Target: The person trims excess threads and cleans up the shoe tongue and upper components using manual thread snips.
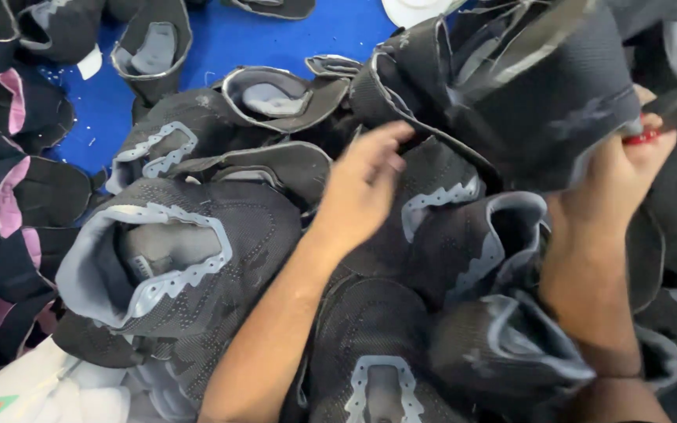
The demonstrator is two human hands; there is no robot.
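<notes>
Mostly the view is filled with a heap of black mesh shoe uppers with grey trim, lying on a blue table (276,35).

At about 12 o'clock from the centre of the picture, reaching to 2 o'clock, one black shoe upper (542,94) is lifted above the heap and looks blurred. The right hand (620,176) is at 3 o'clock and grasps this upper from below, with the fingers closed on its lower edge. In the same hand sits a small tool with a red handle (642,137), at the fingertips; I cannot tell exactly what tool it is. The right forearm comes up from 5 o'clock.

The left hand (362,188) is near the centre. Its fingers are loosely spread and point toward 1 o'clock, touching the left edge of the lifted upper; it holds nothing firmly, the palm is released. The left forearm goes down to 6 o'clock.

At 8 o'clock from the left hand lies a large upper with a grey collar (158,258), its opening facing up. At 9 o'clock, at the picture edge, are dark uppers with pink lining (9,196). At 7 o'clock, in the corner, is a white bag (48,392). At 12 o'clock, at the top edge, a white round thing (417,9) is partly seen.
</notes>
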